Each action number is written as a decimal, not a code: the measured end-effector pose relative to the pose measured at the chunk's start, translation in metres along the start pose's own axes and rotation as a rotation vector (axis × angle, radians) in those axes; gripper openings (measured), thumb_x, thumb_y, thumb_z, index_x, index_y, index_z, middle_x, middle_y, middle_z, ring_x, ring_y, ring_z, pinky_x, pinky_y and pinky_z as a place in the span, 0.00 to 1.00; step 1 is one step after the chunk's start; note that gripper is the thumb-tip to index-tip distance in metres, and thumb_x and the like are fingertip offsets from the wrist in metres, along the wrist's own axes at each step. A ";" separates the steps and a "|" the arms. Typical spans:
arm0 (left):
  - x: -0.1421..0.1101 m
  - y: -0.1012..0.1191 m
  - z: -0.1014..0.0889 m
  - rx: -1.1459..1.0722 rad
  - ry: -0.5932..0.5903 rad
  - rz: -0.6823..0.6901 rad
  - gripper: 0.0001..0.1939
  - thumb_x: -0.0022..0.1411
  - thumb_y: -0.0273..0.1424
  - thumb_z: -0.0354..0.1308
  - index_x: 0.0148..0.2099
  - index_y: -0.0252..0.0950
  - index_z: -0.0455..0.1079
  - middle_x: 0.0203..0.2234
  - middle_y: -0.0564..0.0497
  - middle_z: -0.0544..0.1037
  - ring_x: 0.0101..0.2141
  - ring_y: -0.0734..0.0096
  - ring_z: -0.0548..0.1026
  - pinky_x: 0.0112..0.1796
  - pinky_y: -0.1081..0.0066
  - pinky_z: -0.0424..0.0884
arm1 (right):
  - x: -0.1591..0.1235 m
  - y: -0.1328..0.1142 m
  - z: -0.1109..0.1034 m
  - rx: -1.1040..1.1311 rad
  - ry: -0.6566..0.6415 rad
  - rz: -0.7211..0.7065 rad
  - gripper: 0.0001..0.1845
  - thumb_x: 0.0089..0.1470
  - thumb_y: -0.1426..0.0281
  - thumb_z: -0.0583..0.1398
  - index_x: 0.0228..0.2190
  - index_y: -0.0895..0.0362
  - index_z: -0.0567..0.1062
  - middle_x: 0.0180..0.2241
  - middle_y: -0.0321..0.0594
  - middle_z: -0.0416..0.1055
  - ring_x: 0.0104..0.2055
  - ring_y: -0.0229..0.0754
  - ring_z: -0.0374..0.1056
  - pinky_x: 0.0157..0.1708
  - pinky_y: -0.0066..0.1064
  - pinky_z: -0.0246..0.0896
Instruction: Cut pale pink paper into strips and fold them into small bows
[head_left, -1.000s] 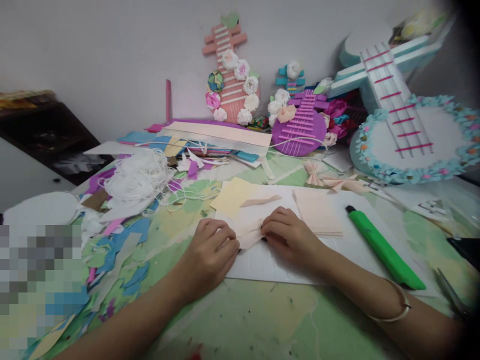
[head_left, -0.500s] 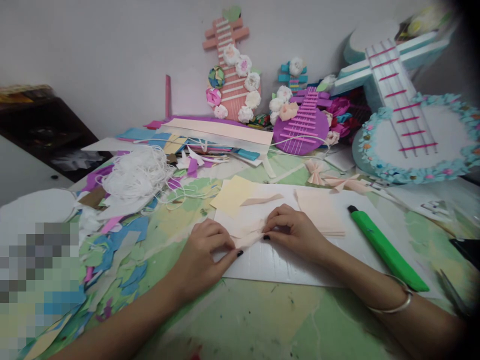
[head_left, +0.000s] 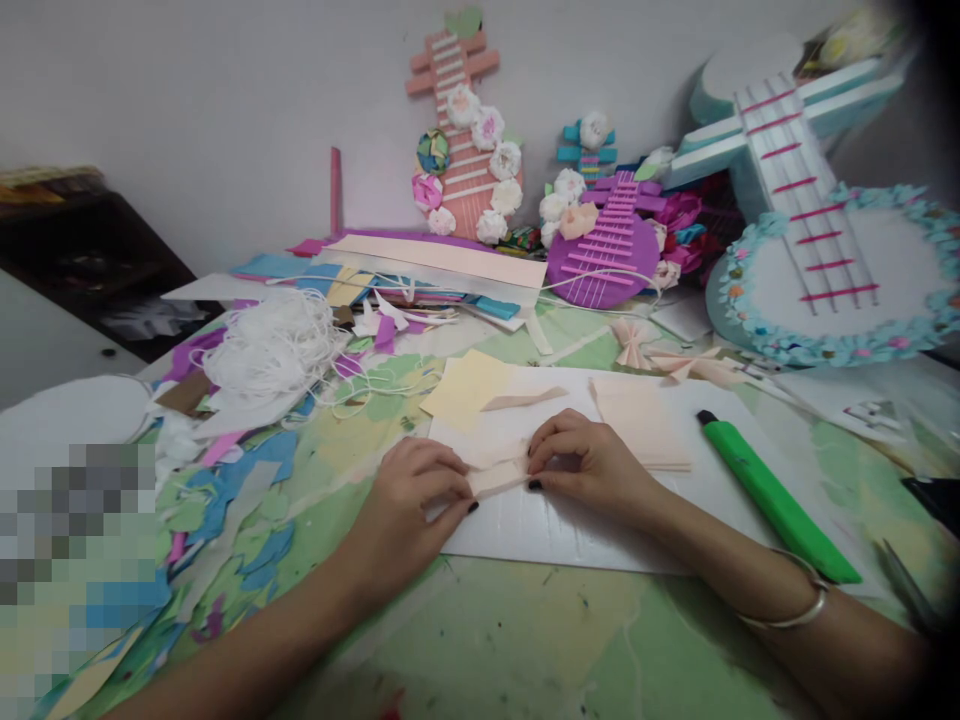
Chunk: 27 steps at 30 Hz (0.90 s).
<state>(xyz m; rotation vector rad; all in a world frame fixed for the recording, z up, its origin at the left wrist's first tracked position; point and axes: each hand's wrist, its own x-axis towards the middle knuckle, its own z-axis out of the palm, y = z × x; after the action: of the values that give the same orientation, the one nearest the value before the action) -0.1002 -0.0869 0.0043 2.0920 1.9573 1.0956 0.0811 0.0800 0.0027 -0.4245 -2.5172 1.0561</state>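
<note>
Between my hands is a strip of pale peach paper (head_left: 498, 476) with folds across it, over a white board (head_left: 555, 535). My left hand (head_left: 420, 495) pinches its left end between thumb and fingers. At the other end, my right hand (head_left: 581, 455) grips the paper the same way. Just beyond lie a yellow paper piece (head_left: 469, 390) and a narrow folded peach strip (head_left: 525, 398). A stack of peach paper squares (head_left: 645, 425) rests on the board to the right of my right hand.
A green-covered cutter or tool (head_left: 776, 500) lies at the right, with scissors (head_left: 907, 585) beyond it. Paper scraps (head_left: 247, 530) and tangled white string (head_left: 274, 345) cover the left side. Decorated model instruments, among them a purple one (head_left: 607, 255), stand along the wall.
The peach paper between my fingers now shows a wider, flatter folded band facing me. My fingers have shifted only slightly; the other things stay in place.
</note>
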 end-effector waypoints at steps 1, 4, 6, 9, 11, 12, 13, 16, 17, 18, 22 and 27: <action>0.000 0.001 0.000 0.012 0.003 -0.019 0.06 0.59 0.25 0.57 0.30 0.37 0.72 0.37 0.47 0.74 0.41 0.61 0.70 0.43 0.59 0.67 | 0.000 -0.001 0.000 -0.013 -0.008 0.000 0.05 0.45 0.76 0.67 0.25 0.54 0.78 0.32 0.38 0.74 0.39 0.42 0.67 0.41 0.37 0.62; -0.001 0.002 0.002 0.043 0.014 -0.065 0.06 0.58 0.24 0.56 0.29 0.37 0.70 0.41 0.45 0.70 0.45 0.57 0.66 0.45 0.54 0.65 | 0.001 -0.004 0.000 -0.049 -0.021 -0.002 0.05 0.48 0.77 0.65 0.26 0.55 0.77 0.32 0.39 0.72 0.39 0.42 0.65 0.41 0.37 0.60; -0.001 0.002 0.003 0.050 0.014 -0.076 0.06 0.59 0.24 0.55 0.29 0.37 0.70 0.42 0.45 0.69 0.46 0.55 0.65 0.45 0.52 0.64 | 0.001 -0.005 0.000 -0.071 -0.019 -0.008 0.05 0.49 0.77 0.63 0.26 0.56 0.76 0.32 0.40 0.71 0.39 0.42 0.64 0.41 0.37 0.60; -0.001 0.002 0.006 0.062 0.014 -0.090 0.07 0.60 0.25 0.54 0.30 0.36 0.69 0.43 0.44 0.68 0.47 0.54 0.63 0.46 0.51 0.63 | 0.001 -0.007 0.002 -0.105 -0.008 -0.006 0.05 0.51 0.77 0.62 0.26 0.56 0.75 0.33 0.41 0.70 0.40 0.43 0.63 0.41 0.38 0.59; -0.001 0.002 0.008 0.075 0.021 -0.097 0.07 0.61 0.25 0.53 0.30 0.36 0.68 0.43 0.44 0.68 0.47 0.55 0.62 0.46 0.51 0.63 | 0.001 -0.008 0.004 -0.129 0.003 0.008 0.05 0.51 0.76 0.61 0.26 0.57 0.74 0.34 0.41 0.68 0.40 0.43 0.63 0.41 0.38 0.58; -0.001 0.002 0.009 0.083 0.025 -0.100 0.07 0.61 0.25 0.53 0.30 0.36 0.68 0.44 0.44 0.67 0.47 0.55 0.62 0.46 0.51 0.62 | 0.001 -0.008 0.005 -0.140 0.009 0.015 0.05 0.51 0.76 0.61 0.25 0.57 0.73 0.33 0.41 0.68 0.39 0.43 0.62 0.41 0.38 0.58; -0.001 0.002 0.010 0.091 0.027 -0.103 0.07 0.61 0.25 0.52 0.30 0.36 0.67 0.44 0.44 0.67 0.48 0.55 0.62 0.47 0.51 0.62 | 0.001 -0.009 0.006 -0.150 0.016 0.025 0.05 0.51 0.77 0.60 0.25 0.57 0.73 0.33 0.41 0.68 0.39 0.43 0.62 0.41 0.38 0.58; -0.001 0.003 0.014 0.125 0.016 -0.117 0.07 0.62 0.24 0.51 0.30 0.35 0.66 0.44 0.43 0.67 0.48 0.54 0.62 0.47 0.50 0.62 | 0.001 -0.011 0.010 -0.166 0.037 0.053 0.06 0.50 0.78 0.60 0.23 0.57 0.71 0.32 0.41 0.67 0.38 0.42 0.61 0.39 0.37 0.57; -0.001 0.003 0.014 0.135 0.011 -0.120 0.07 0.62 0.24 0.51 0.30 0.35 0.66 0.43 0.43 0.67 0.48 0.54 0.62 0.46 0.50 0.62 | 0.001 -0.011 0.011 -0.170 0.045 0.062 0.07 0.49 0.78 0.60 0.23 0.57 0.71 0.32 0.41 0.67 0.37 0.43 0.61 0.38 0.37 0.57; -0.001 0.003 0.015 0.144 0.008 -0.122 0.07 0.61 0.24 0.51 0.30 0.35 0.65 0.43 0.43 0.67 0.47 0.54 0.62 0.46 0.50 0.62 | 0.002 -0.012 0.012 -0.173 0.055 0.069 0.07 0.48 0.78 0.60 0.22 0.57 0.71 0.31 0.41 0.67 0.37 0.43 0.60 0.38 0.37 0.57; 0.000 0.005 0.014 0.138 0.018 -0.123 0.06 0.60 0.24 0.52 0.29 0.35 0.65 0.41 0.44 0.67 0.46 0.55 0.63 0.45 0.51 0.62 | 0.002 -0.012 0.014 -0.172 0.078 0.071 0.07 0.47 0.79 0.60 0.21 0.57 0.70 0.31 0.41 0.67 0.37 0.43 0.60 0.37 0.37 0.56; 0.002 0.005 0.012 0.091 0.027 -0.129 0.07 0.58 0.25 0.54 0.28 0.35 0.65 0.42 0.45 0.68 0.46 0.56 0.63 0.46 0.52 0.63 | 0.003 -0.011 0.015 -0.167 0.099 0.075 0.08 0.47 0.78 0.60 0.20 0.57 0.70 0.30 0.41 0.67 0.36 0.43 0.60 0.37 0.37 0.57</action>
<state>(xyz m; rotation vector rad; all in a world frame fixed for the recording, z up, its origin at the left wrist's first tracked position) -0.0902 -0.0814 -0.0010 1.9693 2.1597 1.0349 0.0702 0.0642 0.0018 -0.6070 -2.5266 0.8320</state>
